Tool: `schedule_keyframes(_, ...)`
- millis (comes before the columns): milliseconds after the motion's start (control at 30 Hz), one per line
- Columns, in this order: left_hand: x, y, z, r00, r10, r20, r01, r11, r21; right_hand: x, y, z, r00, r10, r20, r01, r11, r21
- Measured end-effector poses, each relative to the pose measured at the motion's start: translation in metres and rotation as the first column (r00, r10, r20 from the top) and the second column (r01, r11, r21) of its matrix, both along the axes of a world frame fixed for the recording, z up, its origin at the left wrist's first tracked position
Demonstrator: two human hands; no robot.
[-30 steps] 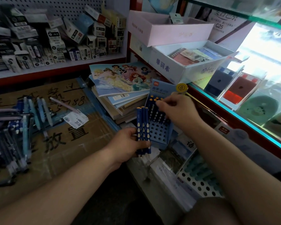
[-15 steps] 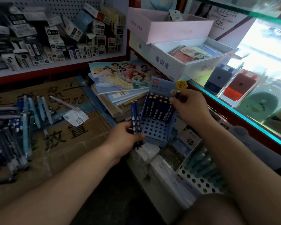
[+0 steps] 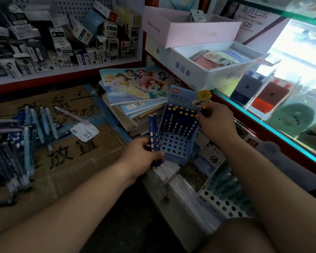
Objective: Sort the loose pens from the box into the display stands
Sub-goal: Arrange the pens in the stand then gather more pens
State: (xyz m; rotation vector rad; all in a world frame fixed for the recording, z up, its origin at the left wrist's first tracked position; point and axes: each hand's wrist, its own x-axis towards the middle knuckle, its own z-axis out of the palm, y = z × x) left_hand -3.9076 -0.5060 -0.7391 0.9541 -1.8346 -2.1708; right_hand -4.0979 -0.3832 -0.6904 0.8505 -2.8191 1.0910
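Note:
A light blue display stand [image 3: 177, 145] with a hole grid leans against a stack of books; its back rows hold several dark blue pens with yellow caps [image 3: 181, 117]. My left hand [image 3: 144, 156] grips two matching dark blue pens [image 3: 153, 132] upright, just left of the stand. At the stand's upper right corner, my right hand [image 3: 215, 123] pinches one dark blue pen [image 3: 202, 110] by its top. Several loose blue pens [image 3: 13, 143] lie heaped on the brown cardboard box [image 3: 71, 154] at the left.
A stack of colouring books [image 3: 135, 86] lies behind the stand. A white perforated stand with teal pens [image 3: 226, 194] sits at lower right. A glass counter [image 3: 281, 110] runs along the right, white and pink boxes [image 3: 204, 70] behind. A shelf of small boxes [image 3: 62, 50] fills the back left.
My right hand rose from the stand's middle to its upper right corner, now pinching one pen. My left hand shifted slightly left, and its bundle went from about three pens to two.

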Motion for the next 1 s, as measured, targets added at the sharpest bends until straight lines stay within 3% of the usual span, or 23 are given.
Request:
schedule_keyframes(267,0.000,-0.002,-0.002,1.000,0.002,-0.002,-0.002,1.000,0.001,0.000,-0.004,-0.005,0.999,0.025,0.029,-0.028,0.990,0.137)
schedule_keyframes(500,0.001,0.000,0.000,1.000,0.000,0.004,0.000,1.000,0.011,0.001,-0.006,-0.004,1.000,-0.006,-0.020,0.007,0.999,0.035)
schedule_keyframes(767,0.000,0.002,-0.001,1.000,-0.015,0.011,0.015,1.000,0.000,-0.002,-0.003,-0.002,1.000,-0.023,0.018,0.021,0.997,0.079)
schedule_keyframes(867,0.001,0.002,-0.001,1.000,-0.030,0.010,0.030,1.000,-0.006,0.008,-0.006,0.004,0.999,-0.035,-0.040,0.035,0.999,-0.009)
schedule_keyframes(933,0.002,0.002,-0.001,0.999,-0.035,-0.002,0.035,0.999,-0.008,0.022,-0.013,0.013,0.999,0.038,0.006,-0.038,0.998,-0.052)
schedule_keyframes(1000,0.002,0.002,-0.001,0.999,-0.040,-0.015,0.040,0.999,-0.014,0.038,-0.022,0.015,0.964,0.196,0.178,-0.187,0.980,-0.065)
